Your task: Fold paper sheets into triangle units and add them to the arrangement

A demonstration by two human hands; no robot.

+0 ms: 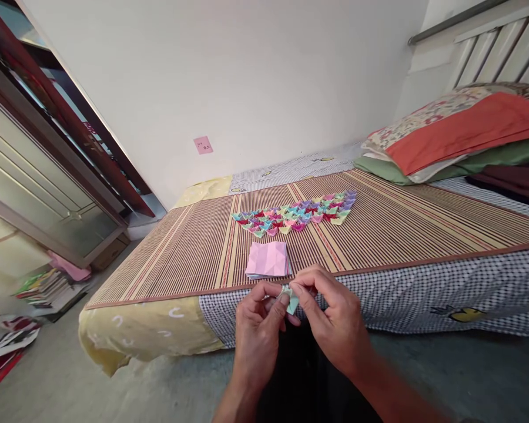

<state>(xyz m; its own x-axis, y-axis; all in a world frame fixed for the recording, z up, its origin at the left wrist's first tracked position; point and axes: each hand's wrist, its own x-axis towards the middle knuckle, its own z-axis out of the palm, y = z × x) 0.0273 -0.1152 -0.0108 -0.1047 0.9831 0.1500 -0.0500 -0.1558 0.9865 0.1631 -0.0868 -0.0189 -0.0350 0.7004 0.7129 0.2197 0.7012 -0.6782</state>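
Between my two hands is a small folded piece of pale green paper (293, 303), held in front of the bed's near edge. My left hand (261, 323) pinches its left side between thumb and fingers. On the other side, my right hand (330, 311) grips the upper right part with thumb and forefinger. Parts of the paper are hidden behind the fingers. Just beyond the hands lies a stack of square paper sheets (268, 259), a creased pink one on top. Farther back, several small folded paper pieces (297, 214) in many colours stand in rows.
A striped mat (185, 247) covers the bed, over checked and yellow cloth. Pillows (458, 129) and dark folded cloth (511, 182) lie at the right. A pink note (203, 145) is on the wall. Books (48, 288) are piled on the floor at left.
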